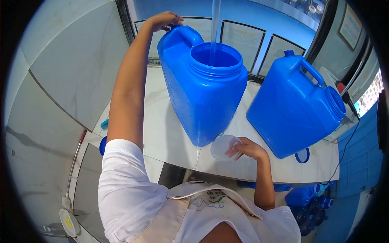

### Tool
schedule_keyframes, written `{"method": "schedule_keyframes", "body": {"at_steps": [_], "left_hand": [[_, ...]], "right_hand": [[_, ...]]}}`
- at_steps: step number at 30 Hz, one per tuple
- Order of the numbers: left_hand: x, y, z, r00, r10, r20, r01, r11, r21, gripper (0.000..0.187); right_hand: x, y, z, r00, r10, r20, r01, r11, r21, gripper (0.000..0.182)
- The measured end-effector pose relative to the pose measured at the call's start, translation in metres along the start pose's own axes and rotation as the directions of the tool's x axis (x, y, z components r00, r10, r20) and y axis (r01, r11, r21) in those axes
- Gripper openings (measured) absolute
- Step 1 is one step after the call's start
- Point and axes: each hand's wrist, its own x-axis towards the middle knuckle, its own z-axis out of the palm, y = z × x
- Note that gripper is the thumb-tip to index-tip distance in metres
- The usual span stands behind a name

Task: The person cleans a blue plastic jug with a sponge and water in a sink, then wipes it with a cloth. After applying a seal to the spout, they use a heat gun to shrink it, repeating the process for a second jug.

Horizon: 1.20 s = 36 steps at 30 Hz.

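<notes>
My left hand (165, 20) reaches over the far top corner of a large blue water jug (198, 93), fingers curled on it. What lies under those fingers is partly hidden. The jug stands upright with its wide round mouth uncovered. A clear vertical column (215, 28), a tube or a water stream, comes down into that mouth. Low in front of the jug, my right hand (251, 149) pinches a round translucent disc, probably a lid (222, 148), by its right edge. Drops of water cling to the jug's side.
A second blue jug (289, 107), also uncovered, stands on the right of the white tiled counter (178, 152). A blue ring (302, 155) lies beside its base. A black cable (349, 141) hangs at the right. Several blue containers (302, 196) are below the counter. Glass panels form the back.
</notes>
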Motion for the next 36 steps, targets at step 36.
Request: {"method": "schedule_keyframes", "body": {"at_steps": [36], "left_hand": [[-0.446,-0.227,0.232,0.815,-0.094,-0.571,0.345,0.872,0.348,0.021]], "right_hand": [[0.076,0.130,0.048,0.799,-0.307,-0.517,-0.116,0.764,-0.634,0.035]]}}
